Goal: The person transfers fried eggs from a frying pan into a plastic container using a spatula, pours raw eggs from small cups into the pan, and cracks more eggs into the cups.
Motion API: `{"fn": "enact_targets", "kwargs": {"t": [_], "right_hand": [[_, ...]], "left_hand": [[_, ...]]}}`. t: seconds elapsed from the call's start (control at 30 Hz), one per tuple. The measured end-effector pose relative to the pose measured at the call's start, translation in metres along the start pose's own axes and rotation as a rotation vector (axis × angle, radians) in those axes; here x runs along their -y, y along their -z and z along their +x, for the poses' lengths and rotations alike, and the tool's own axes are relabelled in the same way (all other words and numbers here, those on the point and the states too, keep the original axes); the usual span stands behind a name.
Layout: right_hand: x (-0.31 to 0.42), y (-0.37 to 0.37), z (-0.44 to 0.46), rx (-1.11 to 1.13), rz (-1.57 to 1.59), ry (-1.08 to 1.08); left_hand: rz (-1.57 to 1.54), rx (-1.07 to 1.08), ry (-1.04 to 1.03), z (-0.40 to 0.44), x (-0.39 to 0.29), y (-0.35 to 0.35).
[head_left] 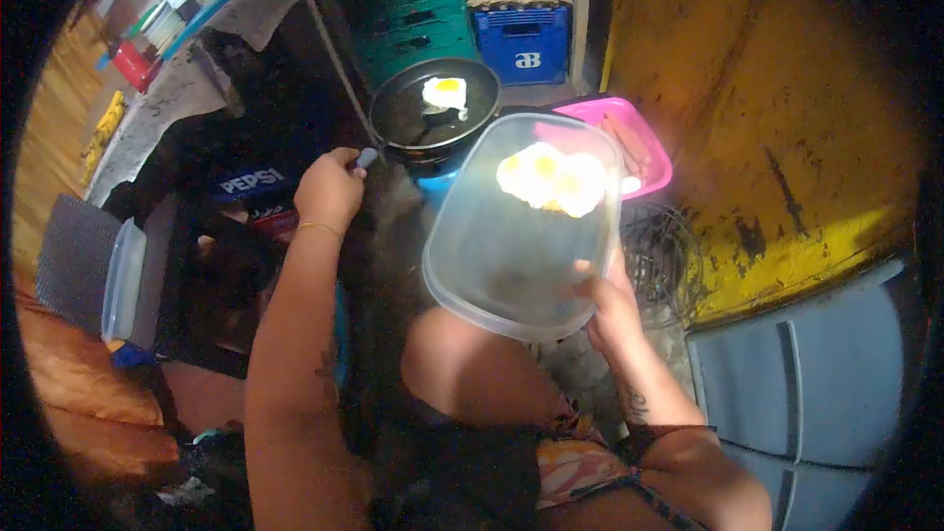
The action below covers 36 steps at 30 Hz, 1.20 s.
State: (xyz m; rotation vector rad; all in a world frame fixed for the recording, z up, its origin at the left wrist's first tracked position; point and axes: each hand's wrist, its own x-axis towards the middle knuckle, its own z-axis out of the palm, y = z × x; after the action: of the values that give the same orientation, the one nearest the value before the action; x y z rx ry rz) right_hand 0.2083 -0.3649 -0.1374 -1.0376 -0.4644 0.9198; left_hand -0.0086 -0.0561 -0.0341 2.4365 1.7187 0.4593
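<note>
My left hand [329, 192] is closed round the grey-tipped handle of a dark frying pan [393, 118]. A fried egg [445, 93] with a yellow yolk lies in that pan, toward its right side. My right hand [605, 305] grips the lower right edge of a clear plastic container [482, 265], thumb over the rim and the other fingers mostly hidden beneath. The container is tilted toward me, just right of the pan and nearer to me. Several fried eggs [551, 179] sit together at its far end, washed out by bright light.
Behind the container is a pink tray [657, 152] with sausage-like pieces. Blue [521, 44] and green crates [418, 34] stand behind the pan. A Pepsi crate [251, 177] is at left, near another plastic container [123, 280]. A wire rack [659, 256] is at right.
</note>
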Motion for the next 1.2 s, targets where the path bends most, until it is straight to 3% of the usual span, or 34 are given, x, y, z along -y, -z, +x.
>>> {"fn": "enact_targets", "kwargs": {"t": [0.23,0.37,0.87,1.07,1.2], "right_hand": [[-0.003,-0.004,-0.001,0.016,-0.022,-0.033],[0.004,-0.015,-0.003,0.023,0.003,-0.023],[0.009,-0.021,-0.014,0.024,0.111,-0.079],[0.006,-0.017,-0.015,0.056,0.033,-0.076],[-0.002,-0.015,-0.014,0.091,0.017,-0.014]], "left_hand": [[-0.166,-0.117,-0.022,0.001,0.004,0.043],[-0.099,-0.166,-0.063,-0.006,-0.001,0.065],[-0.066,-0.016,0.079,-0.056,0.013,0.039],[-0.051,-0.196,-0.114,-0.085,0.007,0.059],[-0.201,-0.096,-0.129,-0.109,-0.007,0.077]]}}
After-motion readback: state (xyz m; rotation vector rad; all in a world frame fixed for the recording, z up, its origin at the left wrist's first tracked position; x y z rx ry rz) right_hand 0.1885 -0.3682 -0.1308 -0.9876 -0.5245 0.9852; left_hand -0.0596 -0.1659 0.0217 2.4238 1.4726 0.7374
